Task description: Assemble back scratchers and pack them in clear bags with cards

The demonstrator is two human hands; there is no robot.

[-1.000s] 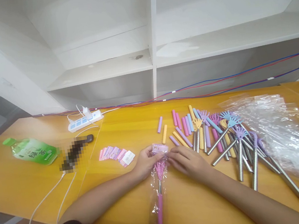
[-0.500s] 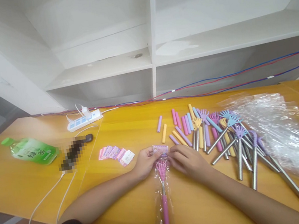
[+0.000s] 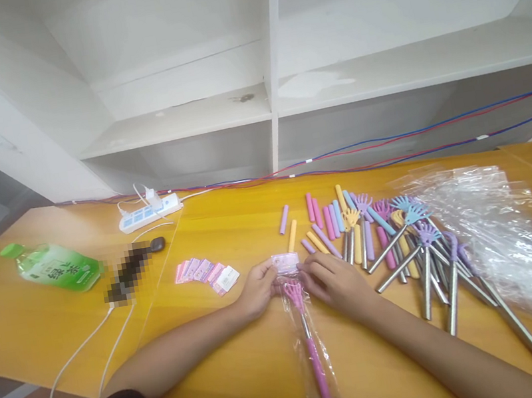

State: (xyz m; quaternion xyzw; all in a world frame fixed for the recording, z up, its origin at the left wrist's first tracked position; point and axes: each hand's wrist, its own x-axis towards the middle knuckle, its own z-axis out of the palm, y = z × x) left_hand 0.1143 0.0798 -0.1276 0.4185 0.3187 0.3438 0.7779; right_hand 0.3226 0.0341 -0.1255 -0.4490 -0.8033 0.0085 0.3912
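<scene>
A pink back scratcher (image 3: 317,369) with a hand-shaped head and a short metal shaft lies inside a clear plastic bag (image 3: 301,355). At the bag's top end is a small printed card (image 3: 285,263). My left hand (image 3: 260,289) pinches the left side of the card and bag top. My right hand (image 3: 332,280) pinches the right side, its fingers bent round the edge. Whether the card is inside the bag or over its opening, I cannot tell. A fanned row of similar cards (image 3: 201,272) lies left of my left hand.
Right of my hands are loose coloured handle sleeves (image 3: 325,238) and a heap of back scratchers (image 3: 427,244). Beyond them is a pile of clear bags (image 3: 500,242). A green bottle (image 3: 57,267), power strip (image 3: 150,214) and cables are at left; white shelving (image 3: 271,101) stands behind.
The bagged back scratcher's handle end has swung to the right. My left thumb has moved off the card's front, so more of the card shows. Both hands remain at the bag's top.
</scene>
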